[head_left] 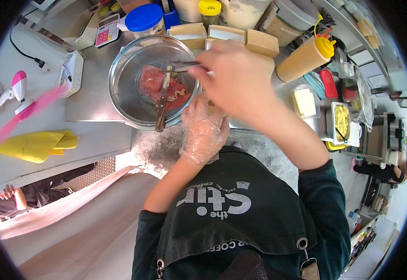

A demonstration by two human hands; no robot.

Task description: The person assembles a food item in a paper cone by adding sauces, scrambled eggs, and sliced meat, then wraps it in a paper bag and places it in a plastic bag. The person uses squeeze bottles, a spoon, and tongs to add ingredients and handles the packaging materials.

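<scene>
Your bare right hand pinches metal tongs over the red raw meat in the round glass bowl on the steel tabletop. Your plastic-gloved left hand rests loosely curled at the bowl's rim, gripping nothing I can see. You seem to be turning the meat, so get a firm bite before lifting.

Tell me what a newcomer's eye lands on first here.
The red raw meat in the glass bowl at top centre, with a knife lying across it. The right hand holds a utensil over the bowl; the gloved left hand rests beside it. A yellow cloth lies far left.
</scene>
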